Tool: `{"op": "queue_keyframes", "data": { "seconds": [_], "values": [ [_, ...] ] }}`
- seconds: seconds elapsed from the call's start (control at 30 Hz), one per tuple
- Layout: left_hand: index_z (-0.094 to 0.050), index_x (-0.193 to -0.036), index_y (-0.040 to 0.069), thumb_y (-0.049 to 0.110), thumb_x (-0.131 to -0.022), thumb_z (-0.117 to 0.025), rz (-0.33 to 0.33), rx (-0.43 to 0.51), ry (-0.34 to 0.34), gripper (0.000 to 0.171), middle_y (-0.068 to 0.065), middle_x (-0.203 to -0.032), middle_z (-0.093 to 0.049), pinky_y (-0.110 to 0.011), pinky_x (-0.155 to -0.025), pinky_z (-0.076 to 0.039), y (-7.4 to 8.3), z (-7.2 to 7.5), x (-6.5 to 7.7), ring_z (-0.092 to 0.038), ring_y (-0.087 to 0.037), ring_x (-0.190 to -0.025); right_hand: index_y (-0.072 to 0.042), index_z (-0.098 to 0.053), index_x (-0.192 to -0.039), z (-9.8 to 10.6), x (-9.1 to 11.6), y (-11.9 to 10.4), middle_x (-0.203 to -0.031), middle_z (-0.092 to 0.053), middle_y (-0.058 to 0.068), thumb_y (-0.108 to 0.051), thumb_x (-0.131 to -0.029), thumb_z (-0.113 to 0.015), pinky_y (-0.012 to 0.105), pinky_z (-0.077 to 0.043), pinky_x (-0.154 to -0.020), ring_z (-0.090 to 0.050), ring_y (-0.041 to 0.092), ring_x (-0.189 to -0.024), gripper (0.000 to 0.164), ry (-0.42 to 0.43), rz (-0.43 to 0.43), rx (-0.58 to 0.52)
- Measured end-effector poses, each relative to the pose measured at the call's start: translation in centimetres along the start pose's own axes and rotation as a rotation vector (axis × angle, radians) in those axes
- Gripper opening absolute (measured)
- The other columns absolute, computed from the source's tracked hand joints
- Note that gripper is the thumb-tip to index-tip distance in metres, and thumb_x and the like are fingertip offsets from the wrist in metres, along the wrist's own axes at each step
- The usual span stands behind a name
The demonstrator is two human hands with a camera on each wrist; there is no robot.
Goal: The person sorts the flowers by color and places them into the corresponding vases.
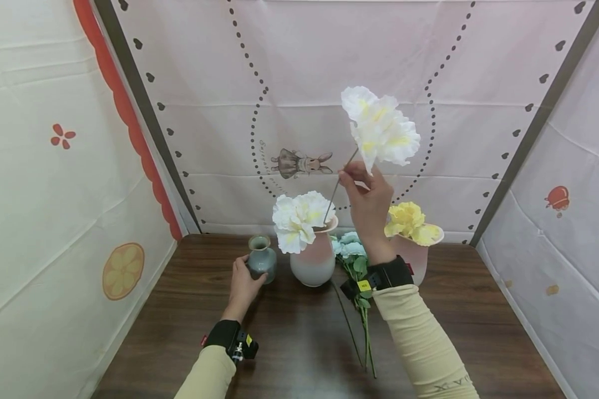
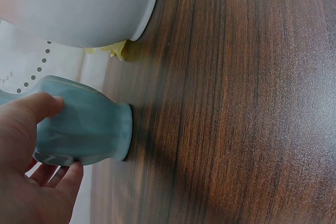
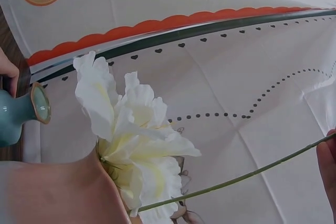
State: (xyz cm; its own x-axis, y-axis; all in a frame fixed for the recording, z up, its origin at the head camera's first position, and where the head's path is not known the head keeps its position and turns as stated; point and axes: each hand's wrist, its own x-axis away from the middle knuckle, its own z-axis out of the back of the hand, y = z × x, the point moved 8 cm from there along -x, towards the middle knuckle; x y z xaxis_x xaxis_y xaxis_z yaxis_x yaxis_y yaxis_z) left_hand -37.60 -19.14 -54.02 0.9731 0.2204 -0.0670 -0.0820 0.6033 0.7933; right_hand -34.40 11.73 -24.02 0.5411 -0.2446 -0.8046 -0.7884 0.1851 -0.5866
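My left hand (image 1: pixel 243 285) holds the small blue-green ceramic vase (image 1: pixel 263 261) round its body, thumb on one side and fingers on the other. In the left wrist view the vase's foot (image 2: pixel 124 132) meets the wooden table. High over the table, my right hand (image 1: pixel 371 202) pinches the stem of a white artificial flower (image 1: pixel 381 128) with yellow in its petals. The green stem (image 3: pixel 252 173) slants down to the mouth of the pink-and-white vase (image 1: pixel 313 266). Another white flower (image 1: pixel 297 221) leans out over that vase's rim.
A bunch of pale blue flowers (image 1: pixel 350 246) lies right of the middle vase, stems towards me on the brown table (image 1: pixel 299 343). Behind my right wrist stands a second pink vase (image 1: pixel 415 257) with a yellow flower (image 1: pixel 409 221). Printed cloth walls (image 1: pixel 329 66) enclose the table.
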Motion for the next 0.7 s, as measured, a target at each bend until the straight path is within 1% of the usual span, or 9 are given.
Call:
{"op": "queue_keyframes", "data": {
  "seconds": [0.23,0.37,0.43,0.47,0.5,0.53,0.6,0.63,0.7],
  "values": [
    [-0.027,-0.146,-0.003,0.017,-0.089,-0.074,0.003,-0.002,-0.003,0.076,-0.027,-0.143,-0.035,-0.058,-0.113,-0.039,-0.1,-0.1,0.0,-0.04,-0.046,-0.137,0.004,-0.069,-0.101,-0.6,0.3,0.9,-0.094,-0.075,0.018,-0.006,-0.089,-0.074,0.016,-0.059,-0.071,-0.07,0.007,-0.08,0.017,-0.04,-0.051,0.034],
    [-0.028,-0.145,-0.003,0.017,-0.089,-0.075,0.0,0.003,-0.002,0.076,-0.027,-0.143,-0.036,-0.058,-0.113,-0.039,-0.1,0.0,0.0,-0.04,-0.046,-0.137,0.001,-0.069,-0.103,-1.2,0.6,1.9,-0.097,-0.075,0.015,-0.01,-0.091,-0.072,0.022,-0.061,-0.074,-0.072,0.02,-0.085,0.016,-0.108,-0.131,0.102],
    [-0.028,-0.145,-0.003,0.017,-0.089,-0.075,0.0,0.007,-0.002,0.076,-0.028,-0.143,-0.035,-0.058,-0.113,-0.039,-0.1,0.0,0.0,-0.04,-0.046,-0.137,-0.001,-0.07,-0.106,-1.5,1.0,2.8,-0.101,-0.075,0.015,-0.012,-0.092,-0.071,0.028,-0.061,-0.077,-0.072,0.025,-0.09,0.018,-0.169,-0.209,0.147],
    [-0.028,-0.145,-0.003,0.016,-0.089,-0.075,-0.001,0.009,-0.002,0.076,-0.028,-0.143,-0.035,-0.058,-0.113,-0.039,-0.1,0.0,0.0,-0.04,-0.046,-0.138,-0.001,-0.071,-0.105,-1.7,1.2,3.2,-0.1,-0.075,0.015,-0.014,-0.092,-0.071,0.03,-0.061,-0.077,-0.072,0.026,-0.09,0.019,-0.205,-0.24,0.202],
    [-0.028,-0.145,-0.004,0.016,-0.089,-0.075,-0.002,0.011,0.0,0.076,-0.028,-0.143,-0.035,-0.058,-0.113,-0.039,0.0,0.0,0.0,-0.04,-0.046,-0.138,0.001,-0.071,-0.093,-1.8,1.4,3.8,-0.086,-0.073,0.015,-0.012,-0.093,-0.068,0.03,-0.06,-0.068,-0.07,0.026,-0.077,0.013,-0.248,-0.275,0.259],
    [-0.028,-0.145,-0.004,0.016,-0.089,-0.075,-0.002,0.014,0.0,0.076,-0.028,-0.143,-0.035,-0.058,-0.113,-0.038,0.0,0.0,0.0,-0.039,-0.046,-0.138,0.001,-0.069,-0.085,-1.9,1.7,4.3,-0.075,-0.069,0.014,-0.012,-0.094,-0.067,0.029,-0.056,-0.063,-0.065,0.024,-0.067,0.016,-0.287,-0.292,0.318],
    [-0.028,-0.144,-0.004,0.016,-0.089,-0.074,-0.003,0.014,0.003,0.075,-0.028,-0.143,-0.035,-0.058,-0.114,-0.038,-0.1,0.0,-0.1,-0.039,-0.046,-0.138,-0.004,-0.054,-0.063,-2.0,2.3,5.3,-0.054,-0.049,0.006,-0.008,-0.094,-0.061,0.025,-0.04,-0.052,-0.045,0.018,-0.051,0.032,-0.379,-0.325,0.469],
    [-0.028,-0.144,-0.003,0.016,-0.089,-0.074,-0.003,0.014,0.005,0.075,-0.028,-0.143,-0.035,-0.058,-0.114,-0.038,-0.1,0.0,-0.1,-0.039,-0.046,-0.138,-0.007,-0.045,-0.059,-1.9,2.6,5.8,-0.051,-0.038,0.003,-0.006,-0.093,-0.059,0.026,-0.032,-0.052,-0.034,0.016,-0.049,0.037,-0.424,-0.335,0.541],
    [-0.028,-0.144,-0.003,0.016,-0.089,-0.075,-0.005,0.014,0.009,0.075,-0.028,-0.143,-0.035,-0.058,-0.114,-0.038,0.0,0.0,-0.1,-0.039,-0.046,-0.138,-0.011,-0.042,-0.058,-1.7,3.2,6.6,-0.05,-0.034,0.001,-0.005,-0.091,-0.06,0.028,-0.03,-0.052,-0.03,0.016,-0.049,0.038,-0.498,-0.35,0.641]
  ]
}}
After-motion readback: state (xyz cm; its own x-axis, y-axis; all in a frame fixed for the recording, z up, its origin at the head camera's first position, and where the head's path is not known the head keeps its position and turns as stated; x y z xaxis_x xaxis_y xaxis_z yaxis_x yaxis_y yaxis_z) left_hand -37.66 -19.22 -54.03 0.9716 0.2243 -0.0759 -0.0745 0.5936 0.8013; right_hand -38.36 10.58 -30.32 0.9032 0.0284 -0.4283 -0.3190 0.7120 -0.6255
